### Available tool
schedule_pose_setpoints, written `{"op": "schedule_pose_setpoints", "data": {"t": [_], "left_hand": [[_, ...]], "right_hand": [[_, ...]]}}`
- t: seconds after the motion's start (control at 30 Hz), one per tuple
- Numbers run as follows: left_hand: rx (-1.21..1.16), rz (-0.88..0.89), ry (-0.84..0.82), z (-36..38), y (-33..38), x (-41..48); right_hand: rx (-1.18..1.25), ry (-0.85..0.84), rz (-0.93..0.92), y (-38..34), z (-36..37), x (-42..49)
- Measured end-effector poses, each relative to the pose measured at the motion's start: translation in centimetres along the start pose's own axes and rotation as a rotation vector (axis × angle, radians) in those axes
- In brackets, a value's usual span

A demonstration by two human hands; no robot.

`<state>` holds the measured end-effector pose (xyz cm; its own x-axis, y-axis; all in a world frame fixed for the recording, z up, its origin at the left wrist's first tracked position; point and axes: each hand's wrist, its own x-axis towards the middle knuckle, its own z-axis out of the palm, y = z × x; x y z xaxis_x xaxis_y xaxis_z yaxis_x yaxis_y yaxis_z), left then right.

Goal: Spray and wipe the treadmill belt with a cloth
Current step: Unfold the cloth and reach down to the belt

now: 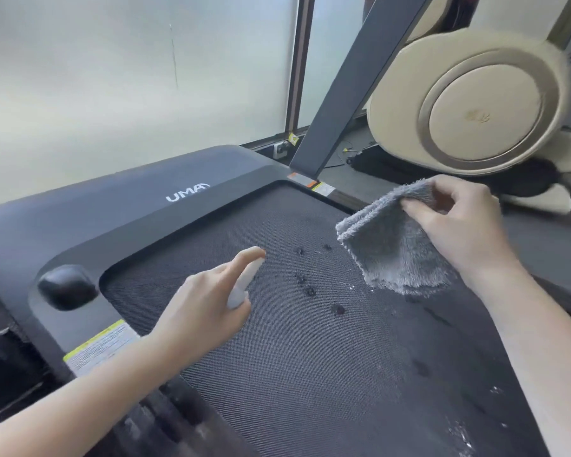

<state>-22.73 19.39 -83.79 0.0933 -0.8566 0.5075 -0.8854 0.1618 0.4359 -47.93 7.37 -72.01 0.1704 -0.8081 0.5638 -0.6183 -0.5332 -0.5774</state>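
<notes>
Over the belt (310, 357), left hand (201, 308) grips sprayer (244, 282), right hand (459, 225) pinches cloth (393, 245).

Soft daylight, wide-angle warp, slight blur

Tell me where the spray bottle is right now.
In the head view, the white spray bottle is left of centre, gripped in the left hand above the treadmill belt, nozzle aimed toward the dark wet spots, with the grey cloth farther right.
</notes>
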Motion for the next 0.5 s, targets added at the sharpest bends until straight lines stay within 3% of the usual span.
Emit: {"op": "schedule_pose_setpoints", "data": {"t": [0.13,0.27,0.5], "left_hand": [[-0.025,0.047,-0.011,1.9,1.8,3.1],[-0.048,-0.026,0.017,4.8,3.2,7.3],[0.065,-0.05,0.031,7.8,3.9,14.1]], "right_hand": [[-0.065,0.052,0.035,0.4,-1.9,0.5],[-0.075,0.093,0.055,0.8,-3.3,0.7],[-0.163,0.094,0.017,1.5,-3.6,0.4]]}}
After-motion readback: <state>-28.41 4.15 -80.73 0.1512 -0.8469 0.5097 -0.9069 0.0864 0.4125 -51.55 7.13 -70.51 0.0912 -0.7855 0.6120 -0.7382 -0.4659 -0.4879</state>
